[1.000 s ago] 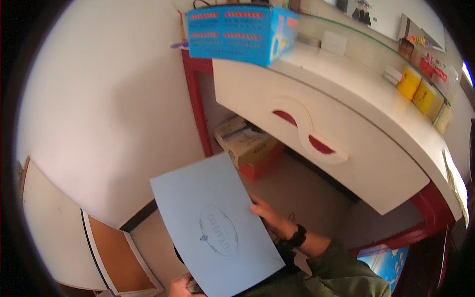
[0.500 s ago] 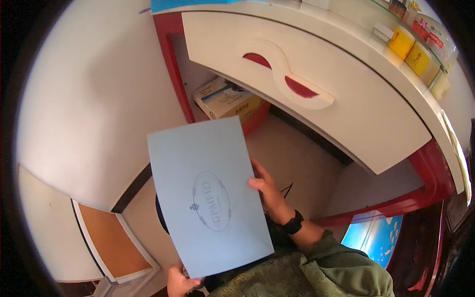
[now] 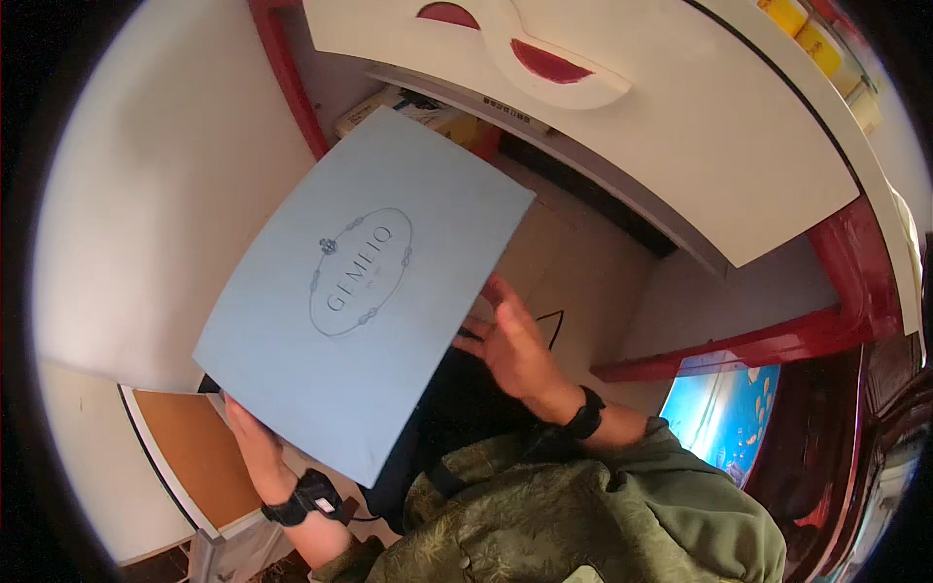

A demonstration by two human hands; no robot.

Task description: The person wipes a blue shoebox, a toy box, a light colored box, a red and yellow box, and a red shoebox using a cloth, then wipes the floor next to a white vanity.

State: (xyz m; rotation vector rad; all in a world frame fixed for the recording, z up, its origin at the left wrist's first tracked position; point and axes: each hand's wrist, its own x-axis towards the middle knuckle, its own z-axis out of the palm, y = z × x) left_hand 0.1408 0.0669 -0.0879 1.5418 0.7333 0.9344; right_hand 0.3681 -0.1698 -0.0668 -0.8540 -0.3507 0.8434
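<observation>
A light-blue, flat rectangular box [image 3: 437,233] with a dark oval emblem faces up, tilted across the middle of view. Its sides are hidden, so I cannot tell its depth. At the lower left edge, my left hand [image 3: 255,449] is closed on the box, its fingers mostly beneath it. Beside the right edge is my right hand [image 3: 520,350], fingers stretched and apart; some fingertips pass behind or under the edge, and whether they bear its weight is unclear. Each wrist wears a black band.
A white drawer front [image 3: 680,126] with red-and-white trim curves across the top. Beneath it, on a shelf, sits a partly covered carton [image 3: 364,112]. Red frame rails [image 3: 729,355] edge the unit. At left stand a white wall [image 3: 165,204] and an orange-brown panel [image 3: 190,452].
The box has turned clockwise and shifted up and left. My left hand has come up along its lower left edge. My right thumb has left its top face. The drawer sits higher in view.
</observation>
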